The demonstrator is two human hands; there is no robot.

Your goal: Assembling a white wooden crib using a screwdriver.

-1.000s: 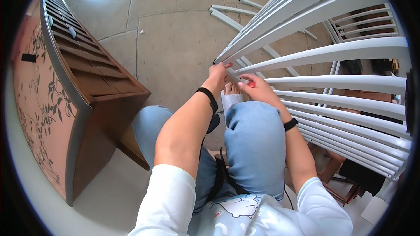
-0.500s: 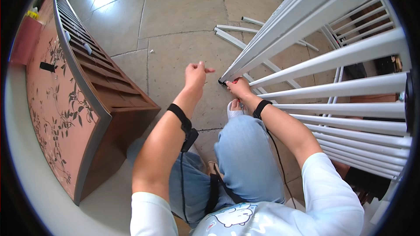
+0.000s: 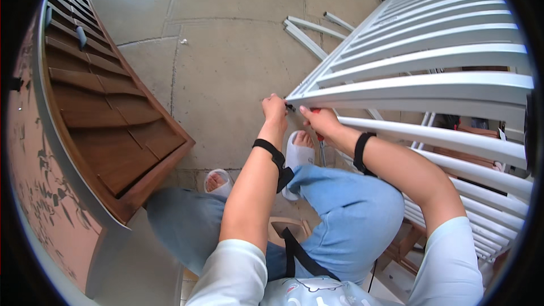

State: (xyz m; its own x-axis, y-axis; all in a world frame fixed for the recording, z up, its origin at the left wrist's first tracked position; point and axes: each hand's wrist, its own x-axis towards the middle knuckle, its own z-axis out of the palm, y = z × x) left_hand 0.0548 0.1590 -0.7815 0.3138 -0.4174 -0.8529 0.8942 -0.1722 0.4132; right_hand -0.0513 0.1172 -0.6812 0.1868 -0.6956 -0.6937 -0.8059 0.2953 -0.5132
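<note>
The near corner of a white slatted metal frame (image 3: 362,99) points toward me, a small black piece (image 3: 290,107) at its tip. My left hand (image 3: 274,109) is closed there, its fingertips pinched on the black piece. Just right of the corner, my right hand (image 3: 322,121) is curled round a red-handled tool (image 3: 320,136). Only bits of red show past the fingers, so the tool's kind is hidden. The thumb of that hand lies near the frame's lower edge.
A brown slatted wooden cabinet (image 3: 107,119) stands at the left. Loose white bars (image 3: 306,39) lie on the tiled floor (image 3: 226,68) beyond the frame. More white railings (image 3: 470,158) fill the right side. My slippered foot (image 3: 300,147) is below the corner.
My left hand has moved right, from open in the air to the black piece. The white frame has turned, showing more slats. My knees have spread and the view has shifted.
</note>
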